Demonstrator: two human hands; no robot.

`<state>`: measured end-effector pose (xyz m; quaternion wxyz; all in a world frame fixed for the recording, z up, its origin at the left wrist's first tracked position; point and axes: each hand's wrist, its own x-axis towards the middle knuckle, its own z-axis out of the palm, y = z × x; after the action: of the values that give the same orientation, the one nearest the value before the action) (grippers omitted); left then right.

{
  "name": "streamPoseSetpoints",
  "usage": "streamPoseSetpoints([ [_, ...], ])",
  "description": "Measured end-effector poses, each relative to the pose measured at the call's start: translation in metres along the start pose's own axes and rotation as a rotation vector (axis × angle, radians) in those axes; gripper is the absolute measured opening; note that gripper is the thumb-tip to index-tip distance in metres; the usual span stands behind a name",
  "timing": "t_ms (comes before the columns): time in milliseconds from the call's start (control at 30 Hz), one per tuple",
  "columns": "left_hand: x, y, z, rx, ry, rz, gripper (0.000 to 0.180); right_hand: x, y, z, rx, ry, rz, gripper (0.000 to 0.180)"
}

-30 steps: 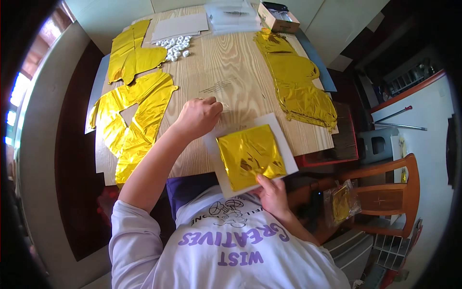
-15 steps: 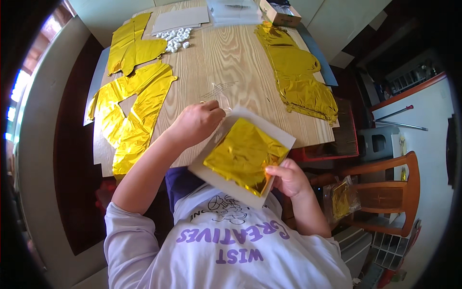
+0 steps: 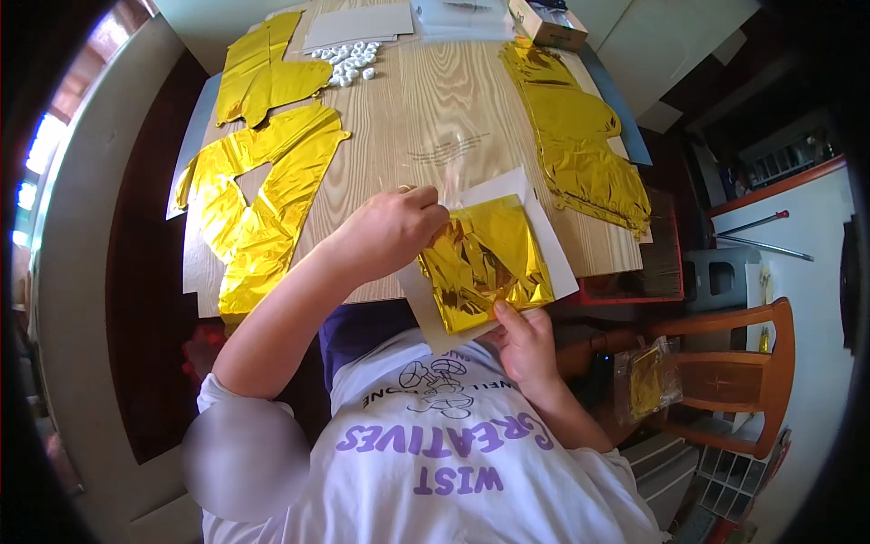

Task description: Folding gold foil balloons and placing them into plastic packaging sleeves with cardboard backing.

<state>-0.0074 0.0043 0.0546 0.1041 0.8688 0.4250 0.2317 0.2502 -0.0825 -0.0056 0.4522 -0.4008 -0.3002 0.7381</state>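
Folded gold foil piece [image 3: 485, 263]: crinkled, lying on a white card backing [image 3: 553, 245] that overhangs the near edge of the wooden table [image 3: 426, 118], just above the person's lap. Held there so both hands can work it from opposite sides.

Right hand [image 3: 526, 344]: below the card's near edge, thumb laid on the foil's lower rim, seemingly pinching card and foil together to steady them; the fingers beneath are hidden.

Left hand [image 3: 390, 231]: curled at the foil's upper left corner, fingertips closed on what may be a clear film sleeve [image 3: 453, 154], though glare makes this uncertain.

Flat gold foil shapes, left [image 3: 254, 199]: spread on the table's left part, well apart from the hands.

Gold foil heap, right [image 3: 580, 145]: along the right edge.

Small white pieces [image 3: 349, 62]: clustered at the far end.

Cardboard box [image 3: 546, 23]: far corner.

Wooden chair [image 3: 725, 381]: beside the table, to the right.
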Motion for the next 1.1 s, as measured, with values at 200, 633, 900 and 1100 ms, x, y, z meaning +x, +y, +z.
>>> streamPoseSetpoints([
  [200, -0.012, -0.002, -0.004, 0.039, 0.206, -0.042, 0.023, -0.010, 0.010, 0.000, 0.020, -0.022, -0.005, 0.028],
  [633, 0.012, -0.020, -0.014, 0.316, -0.167, -0.118, 0.012, -0.001, 0.027, 0.011, -0.368, 0.146, -0.229, 0.025],
  [900, 0.035, -0.025, -0.019, 0.094, -0.300, -0.195, 0.012, 0.001, 0.020, 0.021, -0.185, 0.139, -0.175, 0.028],
  [1100, 0.033, -0.031, -0.017, 0.260, -0.225, -0.192, 0.011, -0.002, 0.019, 0.019, -0.234, 0.110, -0.099, 0.027],
])
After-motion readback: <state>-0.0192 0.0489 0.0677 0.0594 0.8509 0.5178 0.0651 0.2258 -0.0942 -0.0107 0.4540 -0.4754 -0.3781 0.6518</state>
